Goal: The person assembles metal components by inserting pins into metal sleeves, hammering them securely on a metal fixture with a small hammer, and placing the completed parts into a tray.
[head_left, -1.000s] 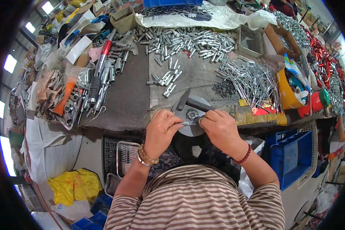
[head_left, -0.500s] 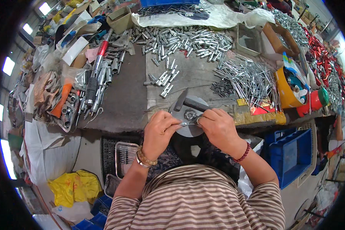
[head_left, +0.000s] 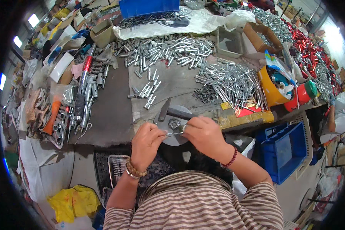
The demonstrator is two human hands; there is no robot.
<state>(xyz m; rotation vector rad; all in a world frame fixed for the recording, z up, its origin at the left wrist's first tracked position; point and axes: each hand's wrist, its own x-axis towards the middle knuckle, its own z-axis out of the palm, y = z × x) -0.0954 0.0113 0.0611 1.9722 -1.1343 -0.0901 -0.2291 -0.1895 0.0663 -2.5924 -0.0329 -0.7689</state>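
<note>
My left hand (head_left: 145, 142) pinches a small shiny metal sleeve (head_left: 168, 134) between thumb and fingertips. Facing it, my right hand (head_left: 204, 136) grips a thin metal rod (head_left: 178, 133) whose end meets the sleeve; whether it sits inside cannot be made out. Both hands are above the near edge of a round grey metal disc (head_left: 177, 142) at the bench front. A hammer (head_left: 164, 109) lies across the disc, its handle running towards my right hand. Behind the hammer, a small rounded metal fitting (head_left: 174, 123) rests on the disc's middle.
Short metal tubes (head_left: 151, 90) lie beyond the disc, with a larger heap (head_left: 172, 50) behind. Thin rods (head_left: 234, 82) and small dark pins (head_left: 205, 94) are piled to the right, beside a yellow container (head_left: 270, 88). Tools (head_left: 80, 99) crowd the left; blue crates (head_left: 289, 153) stand lower right.
The view has shifted, so the bench appears further left and lower. Both hands keep their pinch over the disc, with slightly more of the thin rod showing between them.
</note>
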